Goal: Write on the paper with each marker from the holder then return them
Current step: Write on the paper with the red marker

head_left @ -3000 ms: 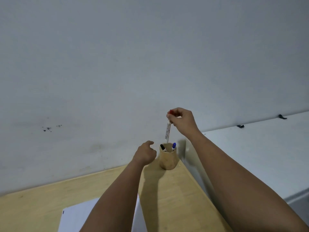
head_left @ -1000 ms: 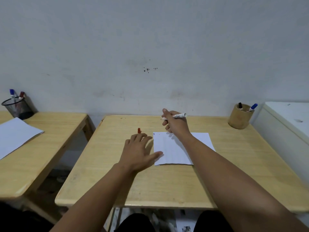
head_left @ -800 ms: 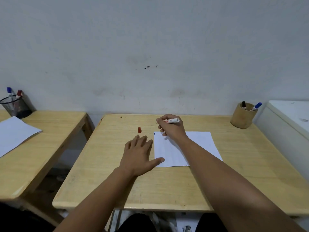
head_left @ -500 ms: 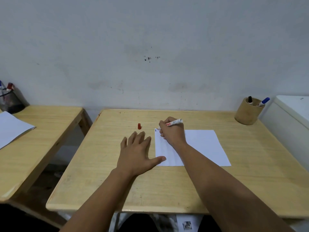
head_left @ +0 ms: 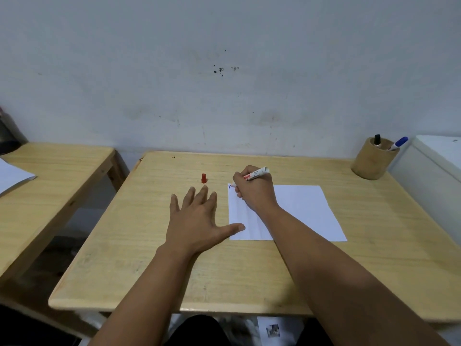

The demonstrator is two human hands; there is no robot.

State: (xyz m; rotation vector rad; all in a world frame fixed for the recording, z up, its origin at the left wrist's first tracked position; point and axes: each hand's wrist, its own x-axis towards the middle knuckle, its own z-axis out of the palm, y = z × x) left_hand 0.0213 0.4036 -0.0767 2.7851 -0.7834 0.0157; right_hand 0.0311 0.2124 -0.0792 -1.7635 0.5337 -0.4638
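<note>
My right hand grips a white marker with red lettering, its tip down at the top left corner of the white paper, beside a short blue mark. The marker's red cap stands on the wooden table, just beyond my left fingertips. My left hand lies flat with fingers spread, its thumb on the paper's bottom left corner. A wooden holder at the table's far right corner contains a black marker and a blue marker.
A second wooden table stands to the left with a white sheet and a dark mesh cup at the frame's edge. A white cabinet abuts the table's right side. The wall runs right behind.
The marker came from the holder to the paper. In the last second my right hand slid to the top left corner and tipped the marker down; my left hand settled flat.
</note>
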